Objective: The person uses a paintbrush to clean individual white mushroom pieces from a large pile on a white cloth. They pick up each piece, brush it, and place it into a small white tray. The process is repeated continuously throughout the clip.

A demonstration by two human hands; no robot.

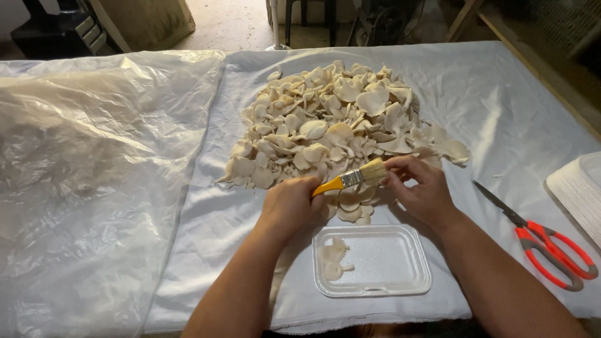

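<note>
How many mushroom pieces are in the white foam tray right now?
3, as far as shows: mushroom pieces clustered in the foam tray's left end, overlapping, so another may be hidden beneath.

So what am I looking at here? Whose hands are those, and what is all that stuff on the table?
The picture comes from a camera worn on a person's head, looking down at their own two bare hands. The left hand holds a small paintbrush with a yellow handle. The right hand touches its bristles by a big pile of pale mushrooms. Nearer sits a white foam tray with a few mushrooms inside. Red-handled scissors lie on the right. A white sheet covers the table, with crinkly clear plastic on the left.
</note>
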